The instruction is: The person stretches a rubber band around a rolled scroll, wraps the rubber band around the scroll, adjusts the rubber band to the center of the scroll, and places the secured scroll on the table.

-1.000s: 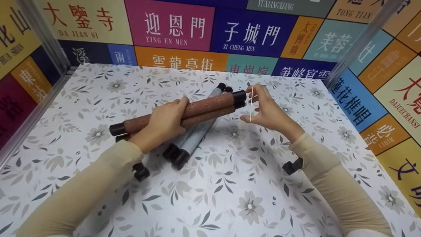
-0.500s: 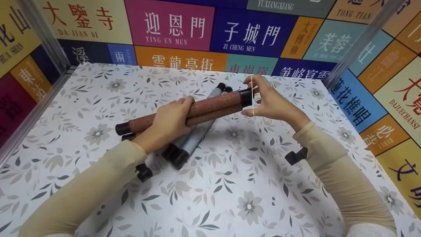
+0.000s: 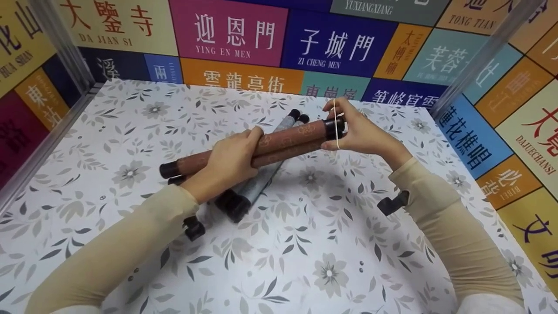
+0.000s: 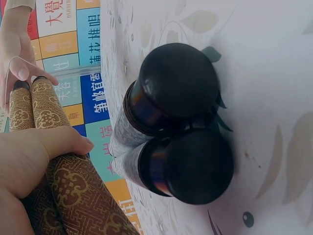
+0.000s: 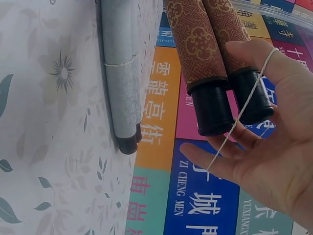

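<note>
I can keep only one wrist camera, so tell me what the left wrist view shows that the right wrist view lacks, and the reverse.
Only left wrist: the left hand, gripping the brown rolls, and the near caps of the grey rolls.
Only right wrist: a thin tie across the grey rolls, and their far caps.
Both: brown rolls, grey rolls, and the right hand with the white band on it.

A booth-like workspace: a table with a floral covering (image 3: pixel 244 279), walled by colourful panels of Chinese lettering (image 3: pixel 235 35) between grey corner posts (image 3: pixel 63 43).
</note>
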### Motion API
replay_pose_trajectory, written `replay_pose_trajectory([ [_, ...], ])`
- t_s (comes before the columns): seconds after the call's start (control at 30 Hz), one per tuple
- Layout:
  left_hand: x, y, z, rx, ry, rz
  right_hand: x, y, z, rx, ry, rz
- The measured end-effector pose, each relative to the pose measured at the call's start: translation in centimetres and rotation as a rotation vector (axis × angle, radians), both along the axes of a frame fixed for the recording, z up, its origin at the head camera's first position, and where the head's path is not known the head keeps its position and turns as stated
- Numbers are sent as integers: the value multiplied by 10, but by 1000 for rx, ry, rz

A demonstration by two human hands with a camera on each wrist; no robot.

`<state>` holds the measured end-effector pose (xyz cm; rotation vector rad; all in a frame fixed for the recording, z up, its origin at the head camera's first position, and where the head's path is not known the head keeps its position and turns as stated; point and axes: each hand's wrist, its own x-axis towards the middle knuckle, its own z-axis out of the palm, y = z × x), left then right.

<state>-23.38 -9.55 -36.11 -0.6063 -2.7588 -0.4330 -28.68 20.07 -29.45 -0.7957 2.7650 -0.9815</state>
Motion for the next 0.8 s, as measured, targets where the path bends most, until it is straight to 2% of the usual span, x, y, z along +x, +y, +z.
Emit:
replay_pose_trajectory([
  [0.33,1,0,0,-3,28,-8,0,-2,1,-51,-23,35],
  [0.67,4,0,1,5,-12,-5,5,-2,3,-42,-75,-3],
  [0.8,6,0,2,1,-18,-9,4,-1,3,-74,-92,-13],
])
